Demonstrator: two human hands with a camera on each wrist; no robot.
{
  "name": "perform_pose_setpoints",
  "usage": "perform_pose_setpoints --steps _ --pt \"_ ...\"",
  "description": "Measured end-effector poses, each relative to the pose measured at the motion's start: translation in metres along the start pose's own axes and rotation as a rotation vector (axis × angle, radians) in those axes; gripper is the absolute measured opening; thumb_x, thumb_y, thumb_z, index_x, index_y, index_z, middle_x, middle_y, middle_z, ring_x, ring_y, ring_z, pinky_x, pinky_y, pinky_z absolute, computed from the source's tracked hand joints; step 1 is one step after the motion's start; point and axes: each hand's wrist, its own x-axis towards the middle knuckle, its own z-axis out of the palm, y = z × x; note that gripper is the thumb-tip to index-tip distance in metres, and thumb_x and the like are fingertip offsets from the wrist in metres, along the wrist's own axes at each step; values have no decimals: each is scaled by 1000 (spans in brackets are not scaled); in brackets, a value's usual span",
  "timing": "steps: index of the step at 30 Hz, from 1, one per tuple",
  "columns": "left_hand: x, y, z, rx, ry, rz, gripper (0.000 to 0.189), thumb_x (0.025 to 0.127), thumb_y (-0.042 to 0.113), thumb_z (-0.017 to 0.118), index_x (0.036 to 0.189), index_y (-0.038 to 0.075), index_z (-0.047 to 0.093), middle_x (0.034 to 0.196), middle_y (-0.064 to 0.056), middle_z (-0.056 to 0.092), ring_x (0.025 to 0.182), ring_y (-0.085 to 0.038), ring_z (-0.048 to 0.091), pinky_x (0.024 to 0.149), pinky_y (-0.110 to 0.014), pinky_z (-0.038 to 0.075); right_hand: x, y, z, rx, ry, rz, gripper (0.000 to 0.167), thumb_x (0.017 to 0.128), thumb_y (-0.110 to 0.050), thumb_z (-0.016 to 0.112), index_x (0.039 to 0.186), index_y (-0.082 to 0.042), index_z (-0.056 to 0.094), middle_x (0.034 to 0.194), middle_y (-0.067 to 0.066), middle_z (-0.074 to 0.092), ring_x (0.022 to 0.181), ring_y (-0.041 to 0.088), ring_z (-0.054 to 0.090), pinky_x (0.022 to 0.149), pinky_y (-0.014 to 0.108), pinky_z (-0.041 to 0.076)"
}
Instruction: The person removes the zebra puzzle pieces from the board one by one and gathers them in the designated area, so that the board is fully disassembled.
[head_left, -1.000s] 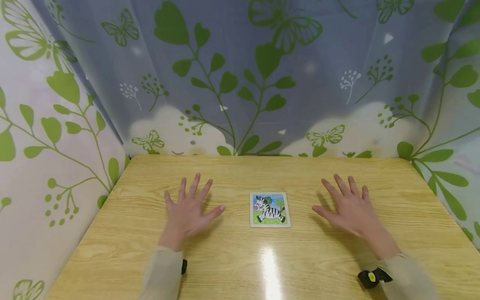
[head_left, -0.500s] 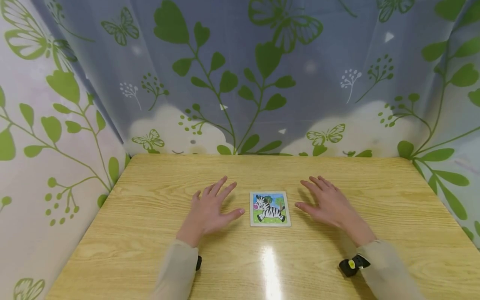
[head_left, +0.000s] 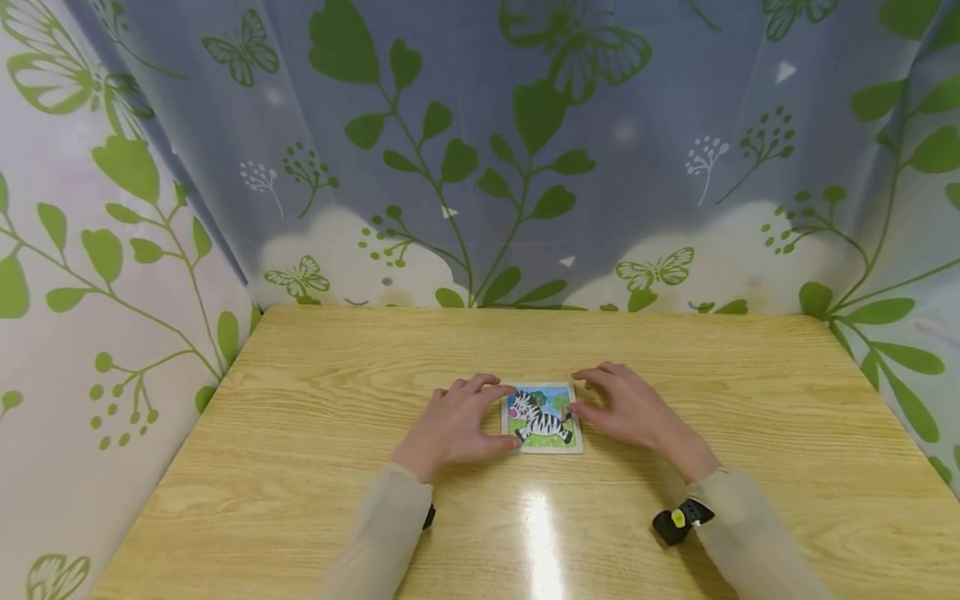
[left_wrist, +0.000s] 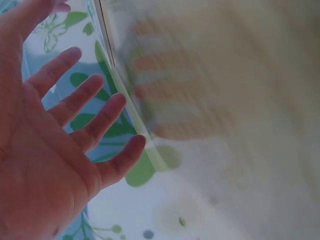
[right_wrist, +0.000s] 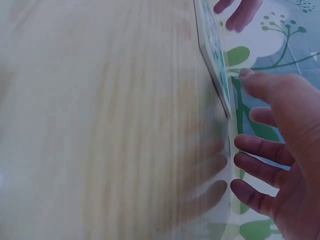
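Note:
A small square zebra picture board (head_left: 542,423) with a pale rim lies flat on the wooden table. My left hand (head_left: 459,423) is over its left side, thumb and forefinger spread near the lower and upper left corners. At the right edge hovers my right hand (head_left: 626,407), its thumb and fingers apart and slightly bent. The right wrist view has the board's edge (right_wrist: 215,60) beside that thumb, with a gap visible. In the left wrist view the left hand's fingers (left_wrist: 102,112) are loosely extended above the table. Whether either hand touches the board, I cannot tell.
The wooden table (head_left: 315,375) reaches back to a blue-grey curtain (head_left: 480,167) printed with green leaves and butterflies. Similar printed cloth (head_left: 90,350) borders the left side. A dark wrist strap with a yellow spot (head_left: 678,518) sits on the right wrist.
Both hands have moved inward from the two sides to the zebra board, left hand rightward and right hand leftward. Their fingers are less spread. The board has stayed in place.

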Motion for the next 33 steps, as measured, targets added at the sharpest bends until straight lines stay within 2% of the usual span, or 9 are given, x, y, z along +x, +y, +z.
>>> perform_pose_setpoints --steps 4,8,14,22,27,33 --pt "6 4 2 20 -41 6 77 83 66 72 150 32 51 159 -2 43 138 -36 49 106 -64 41 7 -3 4 51 -44 9 42 90 -33 79 124 -9 71 108 9 70 100 25 64 85 45 53" --pt "12 7 4 52 -54 17 76 82 65 74 148 34 52 160 -1 42 138 -36 48 105 -62 42 12 -4 6 68 -94 44 37 90 -35 79 119 -13 74 108 7 68 99 23 60 85 44 51" --pt "16 9 5 93 -59 15 70 85 64 73 146 35 55 159 -1 43 136 -35 48 104 -63 42 16 -2 9 80 -98 59 30 88 -33 81 111 -13 75 103 7 65 95 23 56 81 41 46" --pt "18 11 2 80 -72 7 69 85 62 74 146 38 54 158 -1 43 134 -35 46 103 -63 41 28 1 6 178 -157 66 23 87 -25 83 99 -9 72 92 6 63 87 20 51 80 35 39" --pt "18 12 1 60 -92 -7 68 85 61 75 146 39 54 159 0 41 135 -35 43 103 -63 39 32 0 4 187 -198 102 22 86 -25 83 96 -10 71 90 4 65 86 19 51 80 34 39" --pt "18 12 1 42 -103 -19 69 83 62 76 145 41 54 157 1 41 133 -33 41 102 -58 38 32 0 6 190 -197 101 22 87 -25 82 97 -9 71 92 5 65 88 20 52 83 37 39"
